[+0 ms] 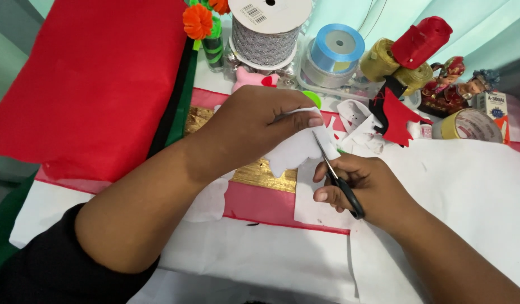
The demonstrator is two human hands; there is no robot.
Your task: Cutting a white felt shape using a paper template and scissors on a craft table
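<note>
Felt, red [97,73], lies in a big folded sheet at far left, pushed clear of the cutting area. Next along, my left hand [254,124] is closed around a piece of white felt [296,149], thumb and fingers pinching its top edge so the piece hangs free above the table and the edge stays taut for the blades. Under it sit a gold glitter sheet [265,174] and a pink-red strip [265,205] on white paper [260,253]; a cut white scrap [209,200] rests by my forearm. My right hand [361,188] grips small black-handled scissors [333,171], fingers through the loops, blades pointing up into the felt's right edge, nearly closed as far as I can tell. Holding the work up lets me turn it against the blades.

Behind: silver ribbon spool [265,39], blue ribbon roll [336,48], gold ribbon [392,67], red cut shape [397,115], tape roll [471,125] at far right, all within reach.
</note>
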